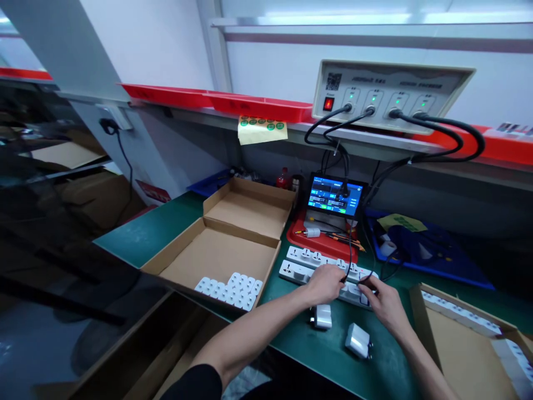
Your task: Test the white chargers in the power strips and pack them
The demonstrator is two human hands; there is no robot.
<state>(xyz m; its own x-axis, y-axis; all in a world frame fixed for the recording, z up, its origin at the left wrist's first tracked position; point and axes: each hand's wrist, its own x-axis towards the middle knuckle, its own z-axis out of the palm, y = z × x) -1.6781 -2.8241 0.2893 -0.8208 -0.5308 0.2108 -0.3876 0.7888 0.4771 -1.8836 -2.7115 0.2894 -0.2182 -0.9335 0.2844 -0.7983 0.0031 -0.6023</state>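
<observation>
My left hand (pixel 327 284) is closed over the white power strips, its fingertips pinching the lower end of a thin black cable (pixel 350 244). My right hand (pixel 385 304) also pinches, at the right end of the strips, on a second black cable (pixel 368 236); the cable ends are mostly hidden by my fingers. Two white power strips lie side by side, the rear strip (pixel 306 254) and the front strip (pixel 287 269), with white plug adapters sitting in their sockets. Nearer me, a white charger (pixel 322 316) and another white charger (pixel 358 340) lie loose on the green table.
An open cardboard box (pixel 225 253) holds several white chargers (pixel 237 289). Another cardboard box (pixel 462 344) with white chargers stands at right. Behind are a lit screen (pixel 335 195), a red tray (pixel 320 242) and a blue tray (pixel 441 261). A cabled tester (pixel 387 83) sits on the shelf.
</observation>
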